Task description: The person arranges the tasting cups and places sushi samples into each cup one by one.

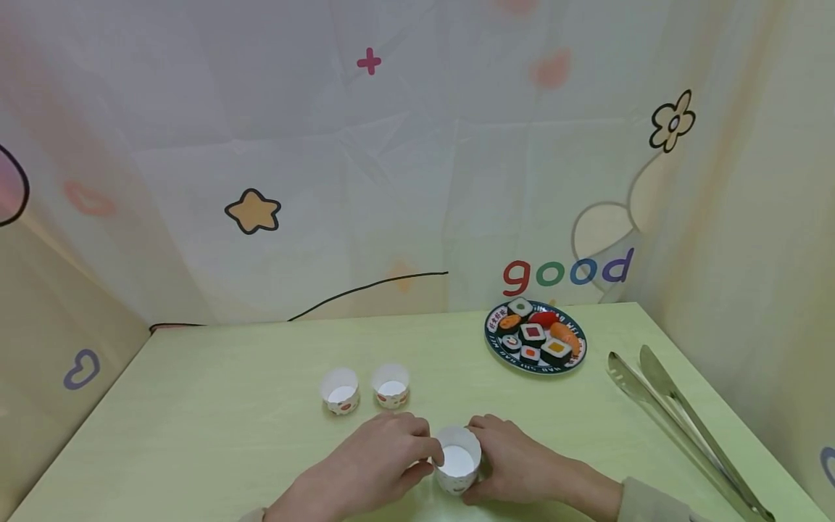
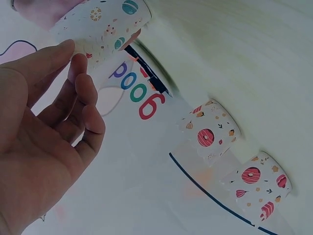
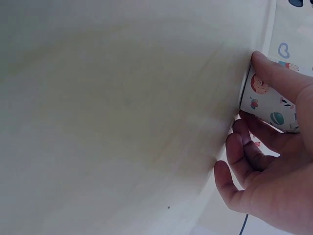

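Observation:
A white paper baking cup [image 1: 457,479] stands upright near the table's front edge, between both hands. My left hand [image 1: 385,462] pinches its rim from the left, with a fingertip inside the cup. From the right, my right hand [image 1: 517,462] holds the cup's side between thumb and fingers. Donut and candy prints cover the held cup's outer wall [image 3: 259,90] in the right wrist view. Two more printed paper cups, a left one [image 1: 340,392] and a right one [image 1: 391,386], stand apart from the hands, farther back on the table.
A round plate [image 1: 493,346] with several toy sushi pieces [image 1: 532,334] sits at the back right. Metal tongs [image 1: 694,428] lie along the right side of the pale green table [image 1: 196,406]. A printed curtain [image 1: 313,167] hangs behind and beside the table.

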Demonstrator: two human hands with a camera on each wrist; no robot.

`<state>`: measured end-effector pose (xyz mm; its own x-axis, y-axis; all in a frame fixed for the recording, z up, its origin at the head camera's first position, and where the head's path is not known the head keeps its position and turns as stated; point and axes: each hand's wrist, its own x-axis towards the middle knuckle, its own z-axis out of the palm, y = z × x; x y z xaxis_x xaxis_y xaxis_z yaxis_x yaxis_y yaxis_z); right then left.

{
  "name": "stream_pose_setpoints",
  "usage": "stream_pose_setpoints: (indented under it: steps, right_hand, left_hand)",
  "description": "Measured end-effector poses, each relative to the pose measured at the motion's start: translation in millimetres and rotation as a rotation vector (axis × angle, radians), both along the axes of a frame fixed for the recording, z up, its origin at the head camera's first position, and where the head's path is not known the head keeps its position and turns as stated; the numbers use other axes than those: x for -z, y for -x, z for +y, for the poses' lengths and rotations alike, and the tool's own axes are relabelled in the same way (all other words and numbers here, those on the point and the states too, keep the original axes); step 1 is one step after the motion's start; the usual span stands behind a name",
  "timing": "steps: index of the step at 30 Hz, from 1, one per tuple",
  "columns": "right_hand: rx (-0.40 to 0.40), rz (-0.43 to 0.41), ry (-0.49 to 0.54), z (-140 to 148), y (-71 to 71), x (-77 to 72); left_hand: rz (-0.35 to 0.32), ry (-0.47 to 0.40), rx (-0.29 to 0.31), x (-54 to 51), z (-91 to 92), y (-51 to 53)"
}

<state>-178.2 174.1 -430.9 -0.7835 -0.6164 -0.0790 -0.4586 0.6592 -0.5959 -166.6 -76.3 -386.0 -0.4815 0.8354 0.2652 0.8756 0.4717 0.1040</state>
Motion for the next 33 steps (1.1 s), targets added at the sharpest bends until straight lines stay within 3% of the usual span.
stream_pose_setpoints:
  steps: [7,20,28,33]
  right_hand:
    - [0.023,-0.047,0.0,-1.2,0.5,-1.6]
    - [0.004,-0.032,0.019,-0.1,3.9,2.3]
    - [0.006,-0.001,0.024,0.5,3.1,5.3]
    - [0.018,-0.044,0.034,-0.8,1.0,0.9]
  left_hand:
    - [-0.014,-0.008,-0.012,-2.6,0.8,-0.5]
    - [-0.029,-0.03,-0.04,-6.0,0.9,-1.9]
    - [0.004,-0.102,-0.026,-4.8,-1.7,-1.7]
    - [0.019,-0.122,-0.026,-5.6,-2.4,-1.4]
